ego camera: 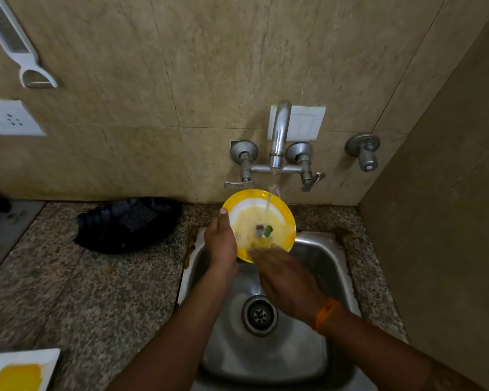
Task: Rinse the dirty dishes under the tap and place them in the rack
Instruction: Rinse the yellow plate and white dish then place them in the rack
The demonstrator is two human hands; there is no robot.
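Water from the tap (278,136) strikes the yellow-rimmed plate (261,221), which we hold tilted over the sink (336,277). Our left hand (220,241) grips its left edge, thumb on the rim, fingers curled behind. Our right hand (285,277) is blurred; its fingers look fairly straight, rubbing the lower face. We should keep the tilt so the yellowish residue drains, and sweep the scraps at the centre downward.

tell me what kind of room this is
Most likely a small home kitchen, at the washing-up corner. A steel sink is set into a speckled granite counter, a wall tap runs water onto a yellow-rimmed plate held in the hands, and a grater hangs on the tiled wall.
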